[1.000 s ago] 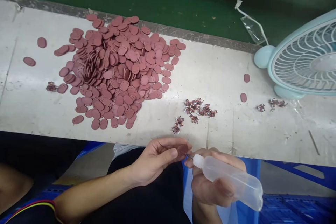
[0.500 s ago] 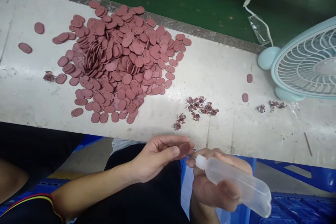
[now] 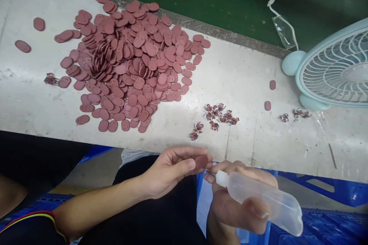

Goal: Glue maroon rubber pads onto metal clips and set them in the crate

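Between the thumb and fingers of my left hand (image 3: 169, 172) is a reddish-brown oval disc (image 3: 201, 162), held over the table's near edge. My right hand (image 3: 241, 203) is wrapped round a translucent squeeze bottle (image 3: 264, 199) with a white cap and a thin metal nozzle (image 3: 211, 172). The nozzle's tip is at the disc's lower right edge; whether it touches I cannot tell. A large pile of similar oval discs (image 3: 135, 65) lies on the table to the left. Beyond my hands sit several small brown-and-white figure-like pieces (image 3: 214, 111).
A pale blue fan (image 3: 339, 69) stands on the right of the white table (image 3: 241, 72). Near it lie two loose discs (image 3: 267, 105) and a few small brown pieces (image 3: 301, 113). Blue plastic crates (image 3: 327, 226) are below the table. Another person's dark-clothed leg (image 3: 34, 168) is at the left.
The bottle has shifted slightly right, and its nozzle tip has drawn a little to the right along the disc's edge. My left hand keeps its hold. The view has shifted slightly.
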The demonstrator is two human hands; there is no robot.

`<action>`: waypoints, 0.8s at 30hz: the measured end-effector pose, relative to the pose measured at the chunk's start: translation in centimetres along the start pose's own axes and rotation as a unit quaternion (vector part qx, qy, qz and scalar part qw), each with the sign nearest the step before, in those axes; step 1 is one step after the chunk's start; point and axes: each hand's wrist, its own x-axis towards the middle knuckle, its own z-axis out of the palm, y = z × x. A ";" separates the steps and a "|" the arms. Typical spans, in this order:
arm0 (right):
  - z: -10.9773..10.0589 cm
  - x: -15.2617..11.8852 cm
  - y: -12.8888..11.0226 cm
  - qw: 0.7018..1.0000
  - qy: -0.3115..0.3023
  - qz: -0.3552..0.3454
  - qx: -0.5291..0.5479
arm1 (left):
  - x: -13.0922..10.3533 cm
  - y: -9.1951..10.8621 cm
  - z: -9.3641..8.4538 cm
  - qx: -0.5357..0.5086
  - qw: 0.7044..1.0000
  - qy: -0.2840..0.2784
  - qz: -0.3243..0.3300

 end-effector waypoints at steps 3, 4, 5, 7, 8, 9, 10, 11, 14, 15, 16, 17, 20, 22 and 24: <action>0.2 -0.3 -0.2 1.000 0.009 -0.008 -0.004 | -0.1 0.1 0.0 -0.001 1.000 -0.005 0.004; 0.1 -0.2 -0.4 1.000 0.006 0.013 0.005 | -0.1 0.2 0.0 -0.003 1.000 -0.010 0.007; -0.1 0.1 -0.6 0.998 0.001 0.050 0.027 | -0.2 0.2 -0.1 -0.005 1.000 -0.017 0.009; -1.3 1.3 -0.8 0.979 -0.012 0.166 0.122 | -0.2 0.3 -0.1 -0.007 0.999 -0.030 0.011; -2.2 2.2 -0.5 0.953 -0.013 0.225 0.200 | -0.2 0.3 -0.2 -0.008 0.999 -0.036 0.011; -3.3 3.3 0.1 0.913 -0.009 0.282 0.293 | -0.2 0.3 -0.2 -0.008 0.999 -0.039 0.011; -4.6 4.5 0.9 0.858 -0.002 0.329 0.395 | -0.2 0.3 -0.3 -0.009 0.999 -0.041 0.012; -6.1 5.8 2.0 0.784 0.011 0.364 0.502 | -0.3 0.3 -0.4 -0.009 0.999 -0.042 0.013; -9.9 8.9 5.5 0.527 0.016 0.470 0.708 | -0.3 0.3 -0.7 -0.008 0.999 -0.043 0.014; -10.8 9.4 6.3 0.481 0.012 0.484 0.730 | -0.3 0.3 -0.8 -0.006 0.999 -0.041 0.014; -11.3 9.6 6.7 0.463 0.003 0.478 0.746 | -0.3 0.4 -1.0 -0.003 0.999 -0.036 0.015; -11.4 9.4 6.9 0.481 -0.016 0.455 0.749 | -0.3 0.4 -1.2 0.001 0.999 -0.029 0.017; -10.0 7.3 5.4 0.740 -0.093 0.313 0.588 | -0.3 0.7 -1.8 0.011 1.000 -0.001 0.026; -8.0 5.7 4.1 0.933 -0.126 0.185 0.282 | -0.3 1.0 -2.2 0.017 0.999 0.016 0.028; -5.8 4.6 3.3 0.984 -0.150 0.090 -0.030 | -0.3 1.3 -2.5 0.023 0.999 0.030 0.030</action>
